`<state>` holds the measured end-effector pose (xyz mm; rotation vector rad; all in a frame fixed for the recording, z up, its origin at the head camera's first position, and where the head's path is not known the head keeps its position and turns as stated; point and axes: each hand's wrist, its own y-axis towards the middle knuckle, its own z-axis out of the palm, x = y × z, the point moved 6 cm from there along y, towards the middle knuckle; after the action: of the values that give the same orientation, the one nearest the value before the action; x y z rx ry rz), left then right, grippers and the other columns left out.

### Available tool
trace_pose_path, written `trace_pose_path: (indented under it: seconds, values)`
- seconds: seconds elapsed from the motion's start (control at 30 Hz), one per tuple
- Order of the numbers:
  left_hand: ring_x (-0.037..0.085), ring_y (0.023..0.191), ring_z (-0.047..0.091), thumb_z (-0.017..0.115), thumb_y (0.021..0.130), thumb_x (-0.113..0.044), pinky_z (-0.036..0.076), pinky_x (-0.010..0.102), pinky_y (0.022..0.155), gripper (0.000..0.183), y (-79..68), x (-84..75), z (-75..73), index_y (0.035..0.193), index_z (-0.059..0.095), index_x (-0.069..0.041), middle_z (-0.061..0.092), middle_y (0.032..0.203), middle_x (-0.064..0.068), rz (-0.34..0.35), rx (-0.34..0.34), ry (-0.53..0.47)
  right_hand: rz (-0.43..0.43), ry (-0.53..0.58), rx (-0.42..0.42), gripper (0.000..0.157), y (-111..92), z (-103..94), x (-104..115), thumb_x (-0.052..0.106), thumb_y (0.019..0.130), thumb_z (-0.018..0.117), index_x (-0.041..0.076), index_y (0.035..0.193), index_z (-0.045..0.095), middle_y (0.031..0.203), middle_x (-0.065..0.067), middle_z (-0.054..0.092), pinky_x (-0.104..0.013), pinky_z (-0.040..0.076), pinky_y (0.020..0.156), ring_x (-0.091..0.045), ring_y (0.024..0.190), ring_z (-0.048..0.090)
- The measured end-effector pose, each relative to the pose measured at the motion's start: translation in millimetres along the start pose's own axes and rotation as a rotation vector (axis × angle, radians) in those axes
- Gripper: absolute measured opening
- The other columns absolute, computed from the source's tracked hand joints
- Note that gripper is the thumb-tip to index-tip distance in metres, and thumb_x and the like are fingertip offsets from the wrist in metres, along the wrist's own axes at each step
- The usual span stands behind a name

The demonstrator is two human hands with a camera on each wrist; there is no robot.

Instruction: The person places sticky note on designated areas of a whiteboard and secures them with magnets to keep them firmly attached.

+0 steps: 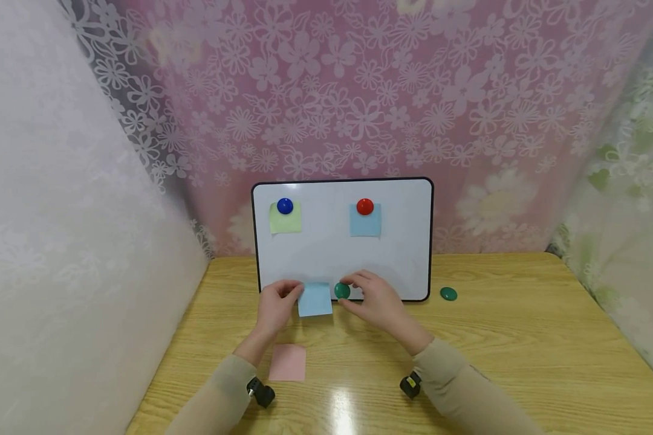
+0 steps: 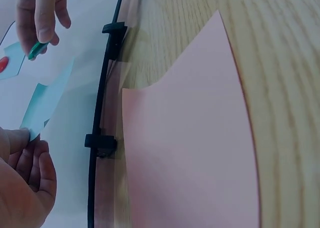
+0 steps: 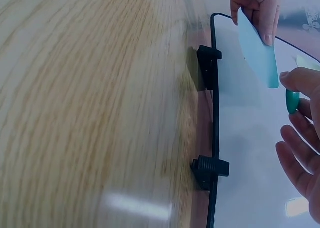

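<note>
My left hand [image 1: 275, 307] pinches a light blue sticky note [image 1: 315, 300] by its left edge, in front of the whiteboard's lower part. Just to the right, my right hand [image 1: 378, 301] holds a round green magnet [image 1: 342, 290] between thumb and fingers. The right wrist view shows that magnet [image 3: 292, 101] close to the note's free corner, apart from it. Behind both hands the whiteboard [image 1: 321, 257] stands upright. On it a blue magnet [image 1: 285, 206] holds a yellow-green note [image 1: 286, 223], and a red magnet [image 1: 365, 206] holds another blue note [image 1: 366, 226].
A pink sticky note [image 1: 288, 362] lies on the wooden table [image 1: 511, 338] near my left forearm. Another green magnet [image 1: 448, 293] lies right of the board. Black clip feet [image 3: 211, 166] grip the board's lower edge. A flowered curtain [image 1: 359, 109] hangs behind.
</note>
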<state>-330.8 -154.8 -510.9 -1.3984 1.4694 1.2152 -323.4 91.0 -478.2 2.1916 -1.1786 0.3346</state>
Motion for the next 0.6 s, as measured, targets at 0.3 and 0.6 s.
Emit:
trace_pose_path:
  seconds: [0.3, 0.6]
  values:
    - [0.02, 0.088, 0.065, 0.075, 0.104, -0.023, 0.055, 0.029, 0.073, 0.017, 5.1, -3.4, -0.5, 0.11, 0.082, -0.009, 0.075, 0.098, 0.003, 0.028, -0.014, 0.03, -0.015, -0.026, -0.039, 0.036, 11, 2.5, 6, 0.025, 0.09, 0.09, 0.012, 0.121, 0.077, 0.118, 0.0, 0.071, -0.035, 0.059, 0.089, -0.022, 0.107, 0.07]
    - [0.019, 0.086, 0.063, 0.077, 0.102, -0.023, 0.053, 0.028, 0.071, 0.014, 11.9, -4.9, -1.7, 0.108, 0.083, -0.011, 0.075, 0.094, 0.002, 0.018, -0.05, 0.064, -0.012, -0.04, -0.046, 0.037, 20, 5.2, 12, 0.027, 0.09, 0.09, 0.012, 0.122, 0.077, 0.119, 0.0, 0.071, -0.034, 0.059, 0.091, -0.02, 0.109, 0.069]
